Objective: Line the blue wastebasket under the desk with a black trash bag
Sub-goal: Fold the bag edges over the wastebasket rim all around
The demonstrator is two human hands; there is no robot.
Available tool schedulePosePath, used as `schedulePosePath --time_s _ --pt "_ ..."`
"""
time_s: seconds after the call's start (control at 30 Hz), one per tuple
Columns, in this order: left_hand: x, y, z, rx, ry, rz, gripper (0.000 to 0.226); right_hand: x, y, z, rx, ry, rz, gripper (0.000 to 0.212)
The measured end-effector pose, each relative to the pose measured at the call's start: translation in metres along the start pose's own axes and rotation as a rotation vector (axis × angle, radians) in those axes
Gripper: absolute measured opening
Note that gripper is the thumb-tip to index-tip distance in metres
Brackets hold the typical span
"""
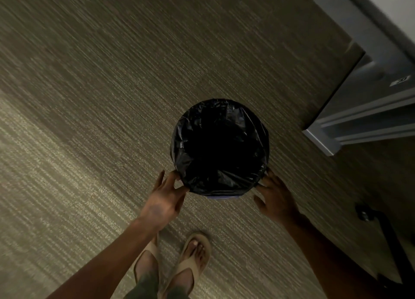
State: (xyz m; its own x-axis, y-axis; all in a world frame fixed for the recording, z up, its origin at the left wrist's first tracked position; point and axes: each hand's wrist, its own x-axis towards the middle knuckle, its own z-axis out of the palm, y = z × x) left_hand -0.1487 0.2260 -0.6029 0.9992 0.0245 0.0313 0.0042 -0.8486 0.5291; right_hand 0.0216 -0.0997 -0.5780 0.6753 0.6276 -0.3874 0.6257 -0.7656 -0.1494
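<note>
A round wastebasket stands on the carpet, seen from above; only a thin blue strip of its wall [224, 196] shows at the near side. A black trash bag [220, 145] fills it and is folded over the whole rim. My left hand [164, 199] touches the bag's folded edge at the near left, thumb and forefinger pinching the plastic. My right hand [276, 197] is at the near right rim, fingers spread and fingertips against the bag's edge.
Striped grey-brown carpet [101, 96] covers the floor. A grey desk leg and frame [359, 110] stand at the right. A black chair base with a caster [366, 215] is at the lower right. My feet in sandals [179, 265] are just behind the basket.
</note>
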Motion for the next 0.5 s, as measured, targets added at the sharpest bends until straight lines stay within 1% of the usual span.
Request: schedulePosePath --time_s 0.1,0.2,0.27,0.3,0.33,0.37,0.4,0.43,0.47,0.5 --pt "-0.003 0.001 0.005 -0.027 -0.009 -0.013 0.042 -0.001 -0.006 0.009 -0.093 -0.147 0.021 0.059" --pt "-0.009 -0.005 0.009 0.013 -0.057 -0.02 0.038 -0.004 -0.01 0.017 -0.138 -0.239 0.071 0.073" --pt "-0.013 -0.009 0.009 0.045 -0.113 -0.01 0.033 -0.005 -0.013 0.02 -0.124 -0.257 0.111 0.078" --pt "-0.014 -0.01 0.008 0.048 -0.126 -0.01 0.03 -0.005 -0.016 0.019 -0.069 -0.222 0.121 0.077" --pt "-0.013 -0.011 0.005 0.04 -0.125 -0.017 0.028 -0.005 -0.019 0.018 0.023 -0.139 0.129 0.073" --pt "-0.012 -0.01 0.003 0.017 -0.103 -0.04 0.028 -0.005 -0.023 0.016 0.141 -0.016 0.148 0.065" --pt "-0.01 -0.008 0.001 -0.04 -0.057 -0.095 0.027 -0.005 -0.027 0.015 0.271 0.134 0.192 0.053" --pt "-0.008 -0.004 -0.001 -0.146 0.016 -0.195 0.025 -0.005 -0.032 0.013 0.406 0.275 0.299 0.039" --pt "-0.004 0.001 -0.004 -0.281 0.108 -0.33 0.022 -0.003 -0.036 0.01 0.575 0.382 0.462 0.032" --pt "0.0 0.005 -0.007 -0.426 0.203 -0.473 0.02 0.0 -0.039 0.006 0.786 0.459 0.647 0.031"
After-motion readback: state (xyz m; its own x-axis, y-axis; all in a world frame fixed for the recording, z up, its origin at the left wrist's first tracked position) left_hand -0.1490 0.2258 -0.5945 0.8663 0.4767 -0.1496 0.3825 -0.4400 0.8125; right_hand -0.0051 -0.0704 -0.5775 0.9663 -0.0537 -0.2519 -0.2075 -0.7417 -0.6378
